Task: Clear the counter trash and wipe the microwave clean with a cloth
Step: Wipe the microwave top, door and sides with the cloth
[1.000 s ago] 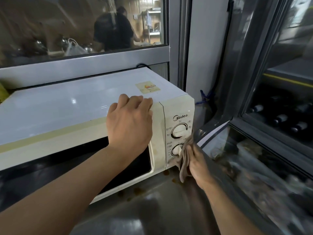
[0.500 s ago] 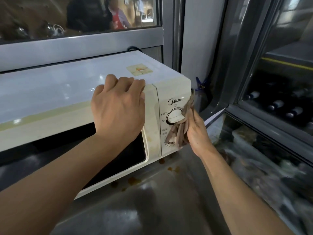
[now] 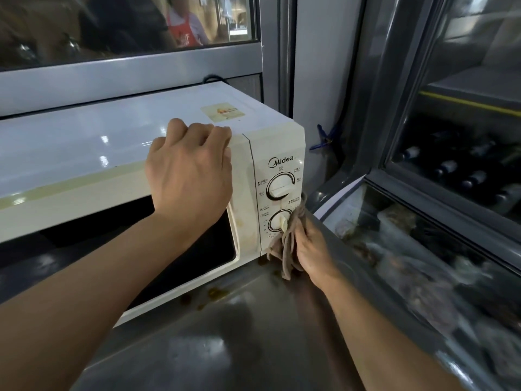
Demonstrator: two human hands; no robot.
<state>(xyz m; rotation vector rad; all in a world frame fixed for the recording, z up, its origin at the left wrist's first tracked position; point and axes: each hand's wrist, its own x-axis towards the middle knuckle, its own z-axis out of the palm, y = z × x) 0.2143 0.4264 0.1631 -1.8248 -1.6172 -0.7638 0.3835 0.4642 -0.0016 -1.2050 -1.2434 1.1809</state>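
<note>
While the left hand (image 3: 189,176) lies draped over the top front edge of the microwave (image 3: 84,142), its grip on nothing, the right hand (image 3: 313,249) bunches the cloth (image 3: 287,246) against the lower dial (image 3: 280,220). Rubbing there could turn the dial; brown spots on the tabletop (image 3: 225,334), grease perhaps, might foul the hanging cloth

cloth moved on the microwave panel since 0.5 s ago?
Yes. The cloth dropped from beside the upper dial to the lower dial.
</note>
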